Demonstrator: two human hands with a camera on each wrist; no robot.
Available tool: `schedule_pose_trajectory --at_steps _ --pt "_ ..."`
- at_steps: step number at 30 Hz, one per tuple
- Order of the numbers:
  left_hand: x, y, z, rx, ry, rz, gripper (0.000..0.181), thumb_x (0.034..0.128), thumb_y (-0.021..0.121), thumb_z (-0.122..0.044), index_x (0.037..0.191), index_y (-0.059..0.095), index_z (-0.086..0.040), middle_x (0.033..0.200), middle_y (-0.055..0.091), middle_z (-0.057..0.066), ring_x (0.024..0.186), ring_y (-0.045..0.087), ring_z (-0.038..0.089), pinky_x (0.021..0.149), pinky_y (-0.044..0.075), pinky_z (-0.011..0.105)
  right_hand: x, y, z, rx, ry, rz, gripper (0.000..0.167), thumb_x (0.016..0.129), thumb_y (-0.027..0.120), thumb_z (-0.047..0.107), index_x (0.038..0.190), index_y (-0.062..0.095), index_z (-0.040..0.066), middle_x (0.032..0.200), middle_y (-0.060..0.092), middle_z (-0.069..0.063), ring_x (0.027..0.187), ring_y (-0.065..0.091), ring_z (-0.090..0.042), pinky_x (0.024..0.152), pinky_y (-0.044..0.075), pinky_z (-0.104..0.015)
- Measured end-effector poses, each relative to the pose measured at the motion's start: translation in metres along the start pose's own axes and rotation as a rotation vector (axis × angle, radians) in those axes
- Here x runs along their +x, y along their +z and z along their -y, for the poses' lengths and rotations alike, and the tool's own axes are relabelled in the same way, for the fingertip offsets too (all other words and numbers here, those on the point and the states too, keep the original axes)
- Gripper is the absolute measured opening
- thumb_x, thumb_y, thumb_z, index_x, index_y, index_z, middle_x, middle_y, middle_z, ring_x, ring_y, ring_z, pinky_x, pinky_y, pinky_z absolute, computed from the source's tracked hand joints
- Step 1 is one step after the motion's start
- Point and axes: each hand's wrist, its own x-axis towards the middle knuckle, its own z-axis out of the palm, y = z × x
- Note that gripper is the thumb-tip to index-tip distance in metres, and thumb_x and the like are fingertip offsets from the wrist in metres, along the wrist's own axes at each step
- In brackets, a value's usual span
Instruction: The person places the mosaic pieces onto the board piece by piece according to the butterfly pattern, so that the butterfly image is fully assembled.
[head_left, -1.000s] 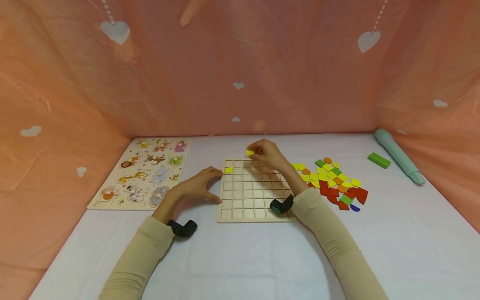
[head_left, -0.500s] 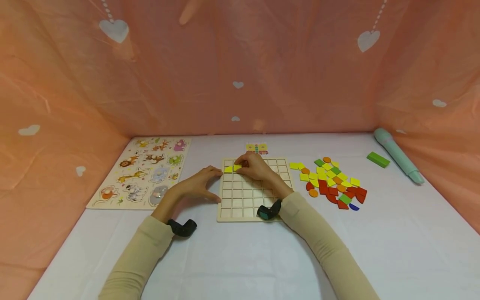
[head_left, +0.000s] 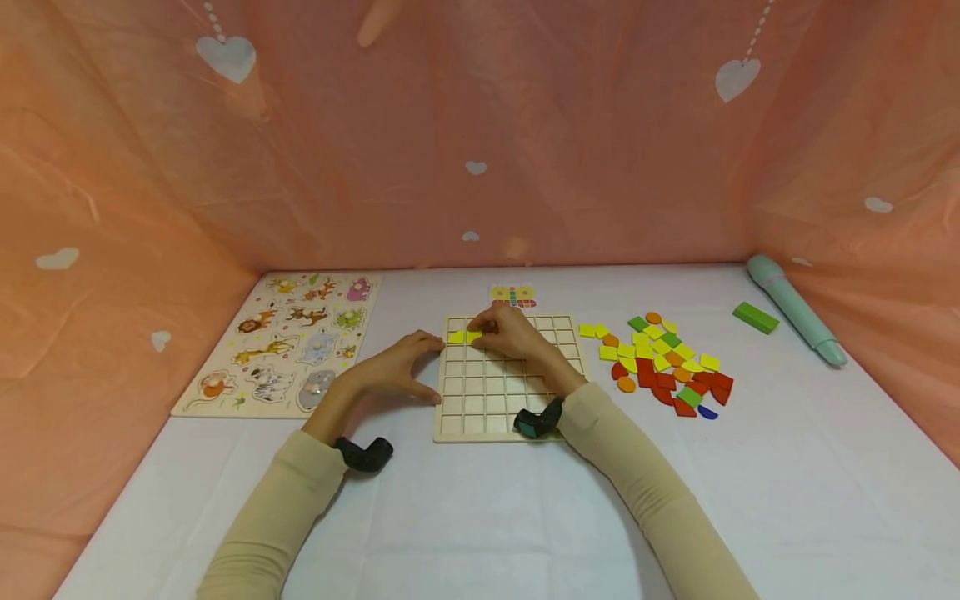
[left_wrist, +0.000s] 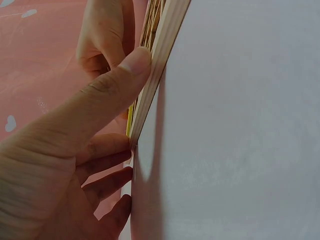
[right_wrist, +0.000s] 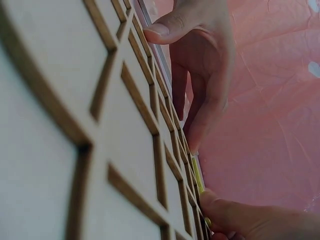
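A pale wooden grid board point(head_left: 475, 406) lies flat in front of me in the head view. My left hand point(head_left: 390, 367) rests against its left edge, thumb and fingers spread and relaxed; the left wrist view shows the thumb point(left_wrist: 135, 61) touching the rim. One yellow square tile point(head_left: 455, 337) sits in the top-left cell. Beside it, my right hand point(head_left: 516, 335) pinches a second yellow square tile point(head_left: 472, 337) at the neighbouring top-row cell. The right hand covers part of the upper board. Behind the board lies a small card point(head_left: 513, 297) with a coloured pattern.
Right of the board lies a loose spread of yellow, red, green and orange tiles point(head_left: 660, 358), plus one blue piece point(head_left: 707, 412). A green block point(head_left: 756, 317) and a mint-green microphone-shaped object point(head_left: 797, 310) lie farther right. An animal puzzle board point(head_left: 281, 346) lies left.
My right hand has come down and left from beside the card to the board's top row, bringing the yellow tile. The card is now uncovered. The left hand has stayed at the edge.
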Motion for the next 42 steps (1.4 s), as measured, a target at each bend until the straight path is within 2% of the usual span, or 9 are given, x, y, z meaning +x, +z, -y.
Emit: schedule_pose_trajectory --at_steps 4,8,15,19,26,32,37,42 --pt "0.001 0.0 0.0 0.002 -0.004 0.003 0.085 0.0699 0.081 -0.034 0.135 0.041 0.005 0.135 0.041 0.02 0.129 0.035 0.034 0.111 0.025 0.046 0.0 -0.001 0.001 0.014 0.008 0.004 0.027 0.081 0.071 0.01 0.106 0.069 -0.002 0.1 0.067 -0.012 0.084 0.056 -0.021 0.072 0.047 -0.026" --pt "0.001 0.0 -0.001 0.007 -0.005 0.005 0.086 0.0699 0.081 -0.035 0.135 0.041 0.005 0.135 0.041 0.02 0.129 0.035 0.035 0.111 0.025 0.047 -0.001 -0.006 0.003 0.026 0.049 0.007 0.029 0.083 0.07 0.011 0.109 0.067 -0.001 0.103 0.064 -0.013 0.087 0.057 -0.02 0.075 0.049 -0.028" --pt "0.0 0.0 0.0 0.022 0.011 -0.005 0.086 0.0695 0.082 -0.033 0.134 0.042 0.006 0.134 0.041 0.021 0.128 0.036 0.035 0.111 0.026 0.047 -0.011 -0.04 0.003 0.022 0.069 -0.045 0.028 0.085 0.067 0.007 0.111 0.065 -0.003 0.107 0.063 -0.017 0.092 0.059 -0.027 0.082 0.052 -0.036" --pt "-0.001 -0.001 -0.001 0.021 0.005 -0.011 0.086 0.069 0.082 -0.031 0.134 0.042 0.007 0.134 0.041 0.021 0.128 0.036 0.036 0.111 0.025 0.047 -0.027 -0.065 -0.007 0.026 0.077 -0.083 0.029 0.084 0.067 0.006 0.111 0.065 -0.004 0.108 0.063 -0.018 0.095 0.058 -0.029 0.086 0.05 -0.039" --pt "-0.002 0.0 -0.001 0.016 -0.003 -0.007 0.086 0.0691 0.082 -0.032 0.135 0.042 0.006 0.135 0.041 0.021 0.129 0.035 0.035 0.111 0.025 0.047 -0.069 -0.105 -0.033 -0.007 0.205 -0.121 0.028 0.085 0.067 0.006 0.111 0.064 -0.004 0.112 0.062 -0.018 0.099 0.057 -0.03 0.091 0.048 -0.044" --pt "-0.002 0.0 -0.001 0.005 -0.02 -0.005 0.087 0.0687 0.082 -0.034 0.135 0.041 0.005 0.136 0.04 0.02 0.13 0.035 0.035 0.111 0.025 0.047 -0.099 -0.125 -0.051 -0.031 0.3 -0.063 0.028 0.088 0.062 0.003 0.115 0.062 -0.006 0.116 0.059 -0.022 0.105 0.055 -0.034 0.094 0.046 -0.047" --pt "-0.001 0.0 -0.001 -0.001 -0.012 -0.002 0.087 0.069 0.082 -0.033 0.135 0.041 0.005 0.136 0.04 0.02 0.13 0.034 0.035 0.111 0.024 0.047 -0.113 -0.129 -0.063 -0.013 0.284 0.026 0.028 0.09 0.056 -0.002 0.118 0.059 -0.006 0.118 0.058 -0.023 0.11 0.053 -0.037 0.097 0.043 -0.049" --pt "0.0 0.0 -0.001 0.0 -0.013 0.0 0.086 0.0691 0.082 -0.033 0.135 0.041 0.005 0.136 0.04 0.02 0.13 0.034 0.035 0.111 0.024 0.047 -0.118 -0.13 -0.073 0.04 0.239 0.081 0.031 0.09 0.051 -0.008 0.12 0.057 -0.006 0.122 0.056 -0.025 0.116 0.051 -0.039 0.099 0.041 -0.05"
